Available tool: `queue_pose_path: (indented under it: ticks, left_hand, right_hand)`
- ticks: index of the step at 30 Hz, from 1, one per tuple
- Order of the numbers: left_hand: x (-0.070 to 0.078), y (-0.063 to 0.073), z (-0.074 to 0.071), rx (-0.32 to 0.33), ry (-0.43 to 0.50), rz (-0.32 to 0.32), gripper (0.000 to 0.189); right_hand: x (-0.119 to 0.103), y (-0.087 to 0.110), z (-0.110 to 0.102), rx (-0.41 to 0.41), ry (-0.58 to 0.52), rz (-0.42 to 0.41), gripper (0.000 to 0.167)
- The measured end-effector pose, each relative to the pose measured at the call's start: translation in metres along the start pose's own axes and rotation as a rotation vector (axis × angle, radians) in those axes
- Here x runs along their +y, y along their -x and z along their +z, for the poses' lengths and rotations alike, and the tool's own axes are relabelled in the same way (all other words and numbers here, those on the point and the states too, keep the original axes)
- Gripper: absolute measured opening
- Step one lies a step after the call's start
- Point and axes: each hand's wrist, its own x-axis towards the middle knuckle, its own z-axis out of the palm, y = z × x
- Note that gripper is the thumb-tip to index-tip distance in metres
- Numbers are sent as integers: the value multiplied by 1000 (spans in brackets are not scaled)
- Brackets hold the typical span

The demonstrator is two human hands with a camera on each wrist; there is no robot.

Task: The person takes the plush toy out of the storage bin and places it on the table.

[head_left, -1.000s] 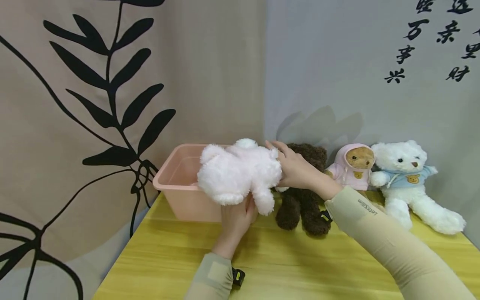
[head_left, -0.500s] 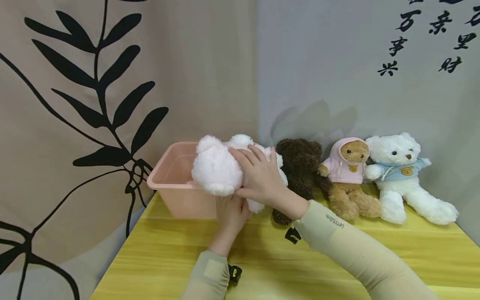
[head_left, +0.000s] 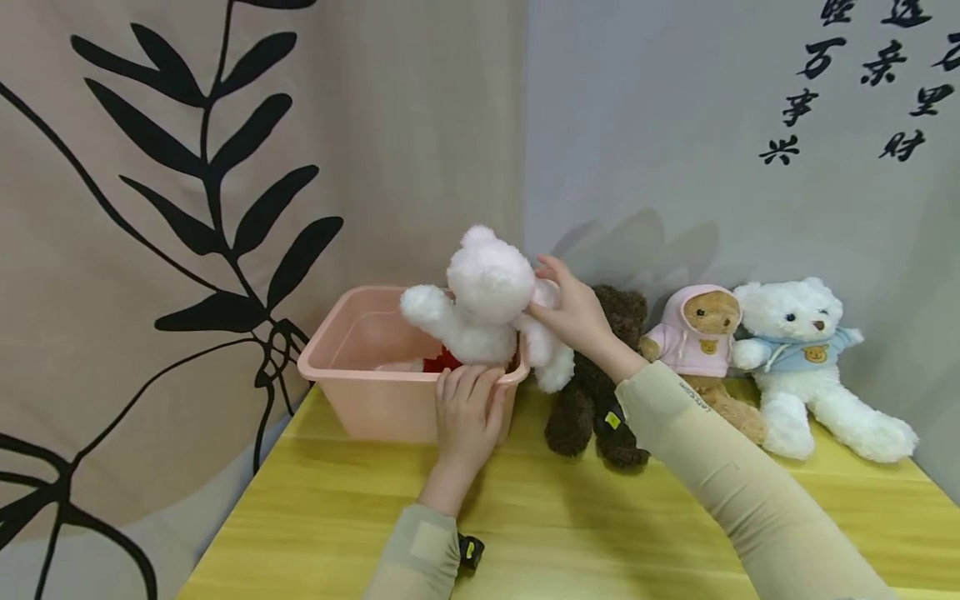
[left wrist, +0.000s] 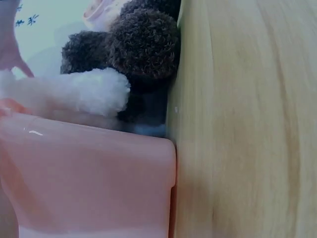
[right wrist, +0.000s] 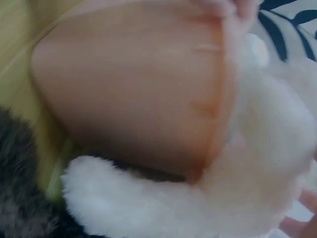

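1. head view: the white plush bear (head_left: 491, 304) now sits upright over the near right corner of the pink tub (head_left: 352, 392); half a second ago it lay on its side, bundled between both hands in front of the tub. one leg hangs outside the rim at about 4 o'clock from its head.
2. the right hand (head_left: 573, 312) has come off the bear's body and now pinches its arm at 3 o'clock of the head, thumb and fingers closed on the fur.
3. the left hand (head_left: 467, 410) has slid out from under the toy and now rests on the tub's near rim at 6 o'clock of the bear, fingers curled over the edge and against the plush belly (whether it truly grips the rim i cannot tell).
4. something red (head_left: 442, 362) shows inside the tub beneath the bear. judging by this, the bear is nearly seated in the tub, not yet let go.
5. the dark brown bear (head_left: 600, 392), the pink-hooded bear (head_left: 701, 337) and the blue-shirted white bear (head_left: 802, 358) sit in a row on the yellow desk (head_left: 600, 533), at 3 o'clock of the tub.
6. left wrist view: the tub wall (left wrist: 89, 178), a white leg (left wrist: 84, 91) drooping over it, brown fur (left wrist: 141, 47) just beside; the hand itself is out of frame.
7. right wrist view: blurred tub wall (right wrist: 133, 84) with white plush (right wrist: 198, 198) draped round its corner.
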Motion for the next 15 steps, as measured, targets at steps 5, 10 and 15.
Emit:
queue_pose_path:
  ticks: [5, 10, 15]
  left_hand:
    - [-1, 2, 0, 11, -3, 4, 19]
    - [0, 2, 1, 12, -7, 14, 19]
    - [-1, 2, 1, 23, -17, 30, 20]
  right_hand:
    - [9, 0, 11, 134, 309, -488, 80]
    - [-2, 0, 25, 104, 434, -718, 71]
    - [-33, 3, 36, 165, 604, -641, 69]
